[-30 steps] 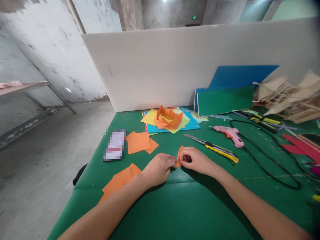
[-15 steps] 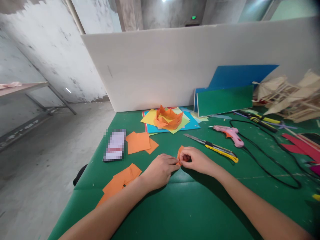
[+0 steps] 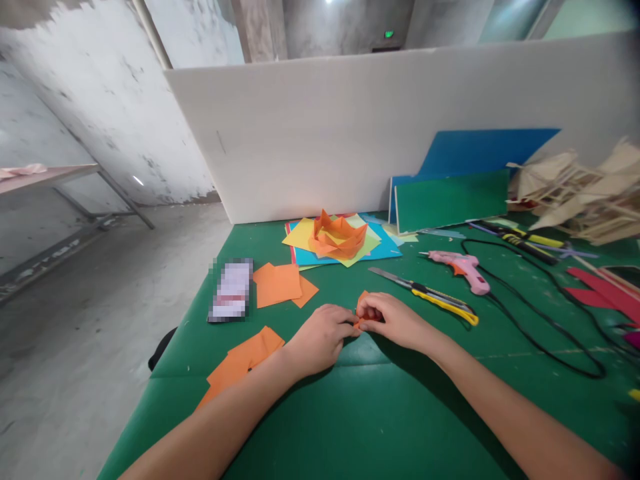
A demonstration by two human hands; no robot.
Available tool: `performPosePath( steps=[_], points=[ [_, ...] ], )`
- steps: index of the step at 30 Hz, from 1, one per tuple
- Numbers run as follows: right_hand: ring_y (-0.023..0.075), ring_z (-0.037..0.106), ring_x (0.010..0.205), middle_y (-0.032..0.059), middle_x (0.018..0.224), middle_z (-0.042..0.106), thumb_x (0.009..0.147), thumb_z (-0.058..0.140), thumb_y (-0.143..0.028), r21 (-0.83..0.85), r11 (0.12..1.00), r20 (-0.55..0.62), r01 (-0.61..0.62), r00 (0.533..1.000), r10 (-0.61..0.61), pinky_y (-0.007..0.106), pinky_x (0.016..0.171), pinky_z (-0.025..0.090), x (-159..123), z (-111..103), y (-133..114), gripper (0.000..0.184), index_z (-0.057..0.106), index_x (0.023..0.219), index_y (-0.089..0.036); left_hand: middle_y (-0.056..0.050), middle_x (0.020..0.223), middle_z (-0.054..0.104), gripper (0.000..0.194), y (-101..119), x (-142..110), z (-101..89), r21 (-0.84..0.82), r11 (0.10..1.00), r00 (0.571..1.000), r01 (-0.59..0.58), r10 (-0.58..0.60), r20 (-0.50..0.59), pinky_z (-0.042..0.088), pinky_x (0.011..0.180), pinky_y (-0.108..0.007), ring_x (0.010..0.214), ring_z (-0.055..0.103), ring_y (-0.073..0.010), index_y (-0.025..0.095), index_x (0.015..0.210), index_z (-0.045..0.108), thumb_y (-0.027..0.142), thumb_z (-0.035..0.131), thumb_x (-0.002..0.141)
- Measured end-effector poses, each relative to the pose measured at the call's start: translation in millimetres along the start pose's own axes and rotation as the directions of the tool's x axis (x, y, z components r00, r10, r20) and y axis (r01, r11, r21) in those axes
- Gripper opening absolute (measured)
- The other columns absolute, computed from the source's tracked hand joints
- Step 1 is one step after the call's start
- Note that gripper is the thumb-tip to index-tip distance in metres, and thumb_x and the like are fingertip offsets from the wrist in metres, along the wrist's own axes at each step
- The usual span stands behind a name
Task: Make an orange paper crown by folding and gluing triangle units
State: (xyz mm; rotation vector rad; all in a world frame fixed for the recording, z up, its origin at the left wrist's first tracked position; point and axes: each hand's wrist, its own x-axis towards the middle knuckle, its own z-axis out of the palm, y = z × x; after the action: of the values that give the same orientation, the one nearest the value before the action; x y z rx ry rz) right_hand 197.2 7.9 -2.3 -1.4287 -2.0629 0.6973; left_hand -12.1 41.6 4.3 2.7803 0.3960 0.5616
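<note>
Both my hands meet over a small piece of orange paper [image 3: 361, 321] at the middle of the green table. My left hand [image 3: 325, 339] presses its fingers on the paper's left side. On the other side, my right hand [image 3: 387, 319] pinches the paper between thumb and fingers, hiding most of it. Past my hands, a folded orange paper ring with points [image 3: 337, 240] rests on a stack of coloured paper [image 3: 387, 248]. Orange paper squares [image 3: 277, 285] lie up and to the left, and more orange paper [image 3: 245, 357] lies beside my left forearm.
A phone [image 3: 231, 290], its screen blurred, lies near the table's left edge. To the right are a utility knife [image 3: 433, 298] with its blade out, a pink glue gun [image 3: 463, 269] with a looping black cord, and red paper [image 3: 605, 293]. A white board [image 3: 310, 140] stands behind.
My right fingers have curled further over the orange paper, so less of its upper end shows. My left fingers have shifted slightly against it.
</note>
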Motion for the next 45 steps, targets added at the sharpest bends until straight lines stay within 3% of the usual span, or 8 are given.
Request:
performPosePath(
  steps=[10, 14, 18, 21, 28, 34, 38, 45],
  points=[
    [0.0147, 0.052, 0.066, 0.0004, 0.074, 0.057, 0.079, 0.059, -0.022, -0.034, 0.997, -0.026, -0.075, 0.997, 0.074, 0.026, 0.059, 0.039, -7, -20, 22, 0.006, 0.058, 0.073, -0.020, -0.006, 0.112, 0.065, 0.039, 0, -4, 0.7, -0.005, 1.000, 1.000, 0.024, -0.024, -0.002, 0.046, 0.092, -0.037, 0.105, 0.059, -0.0197, 0.018, 0.098, 0.068, 0.001, 0.041, 0.076],
    [0.0144, 0.052, 0.064, 0.0003, 0.073, 0.058, 0.079, 0.058, -0.024, -0.031, 0.997, -0.047, -0.073, 0.996, 0.071, 0.027, 0.059, 0.040, -10, -25, 19, 0.009, 0.058, 0.072, -0.020, -0.005, 0.113, 0.065, 0.042, 1, -6, 0.4, -0.008, 1.000, 1.000, 0.029, -0.029, 0.009, 0.046, 0.094, -0.038, 0.106, 0.058, -0.0202, 0.020, 0.101, 0.067, 0.001, 0.041, 0.075],
    [0.0165, 0.054, 0.071, 0.0010, 0.075, 0.060, 0.079, 0.061, -0.025, -0.057, 0.996, -0.113, -0.067, 0.992, 0.060, 0.028, 0.064, 0.041, -8, -19, 7, 0.006, 0.059, 0.075, -0.021, -0.006, 0.113, 0.064, 0.040, 2, -7, 1.4, 0.008, 1.000, 0.999, 0.030, -0.030, 0.012, 0.045, 0.095, -0.039, 0.108, 0.057, -0.0207, 0.020, 0.104, 0.067, 0.003, 0.042, 0.077],
    [0.0172, 0.054, 0.074, 0.0009, 0.076, 0.061, 0.076, 0.064, -0.022, -0.077, 0.997, -0.093, -0.033, 0.995, 0.025, 0.029, 0.067, 0.041, -6, -11, 3, 0.005, 0.059, 0.076, -0.021, -0.007, 0.113, 0.063, 0.039, 3, -7, 1.0, 0.033, 0.999, 0.999, 0.020, -0.021, 0.040, 0.042, 0.099, -0.040, 0.109, 0.055, -0.0211, 0.020, 0.106, 0.067, 0.005, 0.044, 0.078],
    [0.0159, 0.054, 0.069, 0.0001, 0.073, 0.059, 0.077, 0.060, -0.023, -0.143, 0.985, -0.083, -0.093, 0.993, 0.082, 0.028, 0.063, 0.040, -8, -19, 18, 0.004, 0.057, 0.075, -0.021, -0.008, 0.115, 0.060, 0.038, 7, -7, -1.3, 0.074, 0.997, 0.992, 0.009, -0.018, 0.122, 0.031, 0.110, -0.043, 0.117, 0.051, -0.0210, 0.020, 0.111, 0.064, 0.007, 0.043, 0.082],
    [0.0171, 0.055, 0.073, 0.0024, 0.082, 0.061, 0.077, 0.059, -0.028, -0.186, 0.964, -0.188, -0.189, 0.970, 0.154, 0.029, 0.066, 0.044, -12, -25, 28, 0.015, 0.063, 0.091, -0.022, -0.011, 0.108, 0.059, 0.035, 15, -5, -1.6, 0.092, 0.995, 0.993, -0.026, 0.015, 0.121, 0.041, 0.101, -0.041, 0.108, 0.055, -0.0217, 0.019, 0.112, 0.063, 0.011, 0.040, 0.087],
    [0.0164, 0.056, 0.072, 0.0051, 0.090, 0.062, 0.081, 0.053, -0.027, -0.168, 0.967, -0.204, -0.191, 0.967, 0.155, 0.031, 0.068, 0.046, -9, -20, 24, 0.024, 0.066, 0.101, -0.023, -0.011, 0.120, 0.056, 0.038, 15, -5, -1.1, 0.066, 0.996, 0.991, -0.054, 0.045, 0.129, 0.045, 0.095, -0.038, 0.109, 0.054, -0.0217, 0.019, 0.117, 0.060, 0.010, 0.039, 0.087],
    [0.0175, 0.056, 0.073, 0.0046, 0.084, 0.063, 0.080, 0.055, -0.027, -0.076, 0.985, -0.221, -0.154, 0.966, 0.134, 0.031, 0.067, 0.046, -2, -11, 20, 0.015, 0.065, 0.089, -0.020, -0.009, 0.133, 0.053, 0.046, 12, -7, 2.7, 0.016, 0.997, 0.985, -0.082, 0.078, 0.155, 0.037, 0.105, -0.038, 0.120, 0.049, -0.0202, 0.017, 0.128, 0.050, 0.008, 0.041, 0.083]
  ],
)
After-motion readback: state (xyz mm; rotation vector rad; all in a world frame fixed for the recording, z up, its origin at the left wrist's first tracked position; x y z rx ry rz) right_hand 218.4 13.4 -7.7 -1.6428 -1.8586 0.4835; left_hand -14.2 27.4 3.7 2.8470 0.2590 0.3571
